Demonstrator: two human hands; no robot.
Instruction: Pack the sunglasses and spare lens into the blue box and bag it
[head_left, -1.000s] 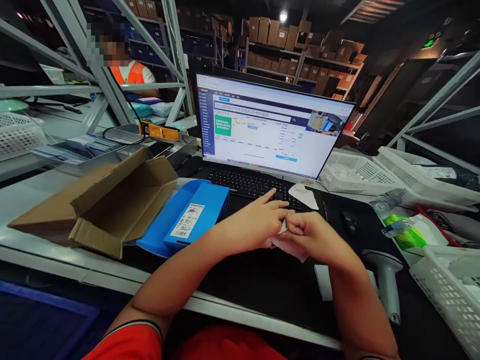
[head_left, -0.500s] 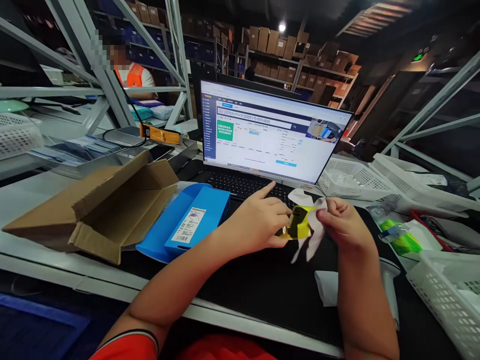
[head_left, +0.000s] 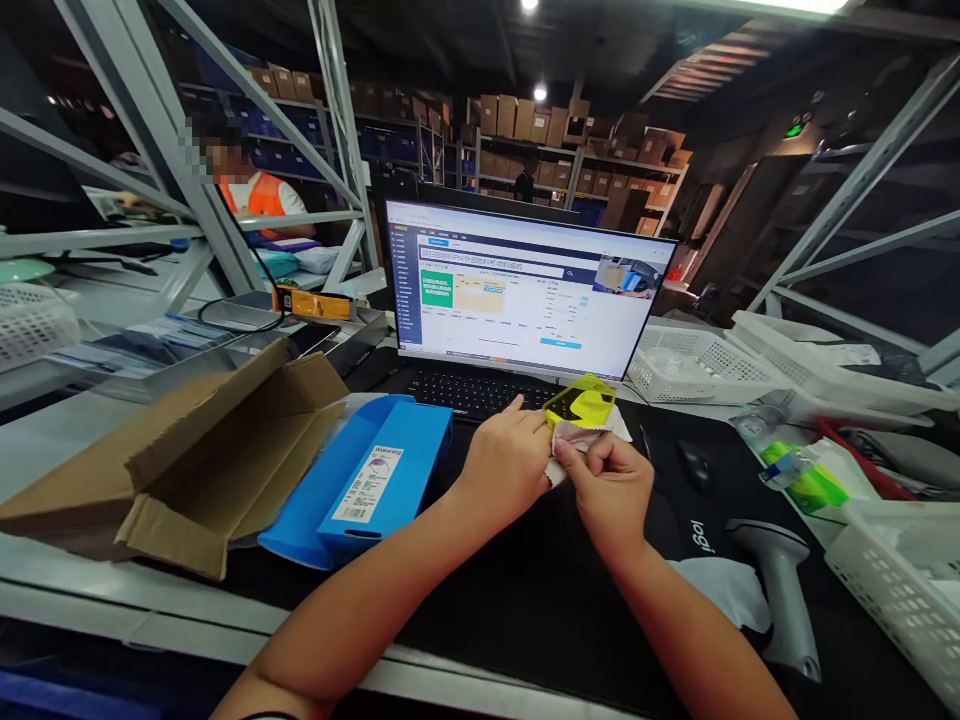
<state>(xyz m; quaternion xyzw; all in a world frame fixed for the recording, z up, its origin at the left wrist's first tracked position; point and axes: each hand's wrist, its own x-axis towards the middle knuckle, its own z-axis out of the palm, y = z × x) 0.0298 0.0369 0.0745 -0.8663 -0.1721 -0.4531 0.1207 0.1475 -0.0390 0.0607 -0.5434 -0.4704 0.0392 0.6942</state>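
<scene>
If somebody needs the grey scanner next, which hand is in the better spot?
Probably the right hand: the scanner lies on that side, beside the right forearm. The left hand is farther off. Both hands are busy with the yellow item and white wipe, though.

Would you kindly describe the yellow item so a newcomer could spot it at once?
Find the lit monitor, then look near its lower right corner. There, just beyond the left hand and right hand, is the yellow item. Its vivid rim and dark patch set it apart from the white sheet against it.
</scene>
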